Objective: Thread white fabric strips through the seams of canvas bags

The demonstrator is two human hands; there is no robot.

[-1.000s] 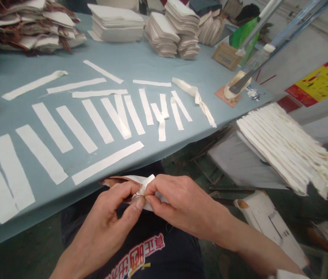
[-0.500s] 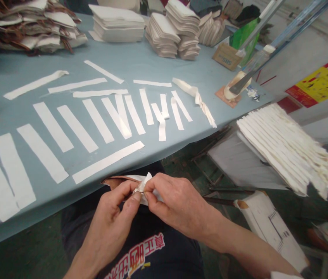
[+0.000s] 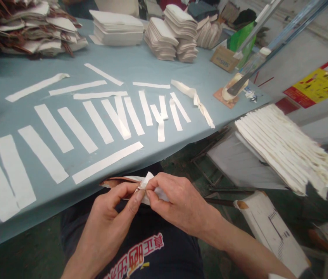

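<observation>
Over my lap, just off the table's front edge, both hands meet at a brown and white piece (image 3: 117, 181) that looks like leather with a white backing. My left hand (image 3: 114, 211) pinches its edge between thumb and forefinger. A white strip (image 3: 149, 176) sticks up between the fingertips of the two hands. My right hand (image 3: 178, 203) is closed too, its thumb and forefinger pinching at the same spot, on the white strip as far as I can see. The exact point of contact is partly hidden by the fingers.
Many white strips (image 3: 76, 130) lie spread over the blue-green table (image 3: 117, 62). Stacks of pale sheets (image 3: 117, 33) and a pile of brown and white pieces (image 3: 36, 29) stand at the back. A glue-like pot with a brush (image 3: 235, 87) sits at right, beyond it a rack of white strips (image 3: 283, 147).
My fingertips have shifted slightly on the piece, and the white strip's end now stands a little straighter. The rest of the view has only moved slightly with the head.
</observation>
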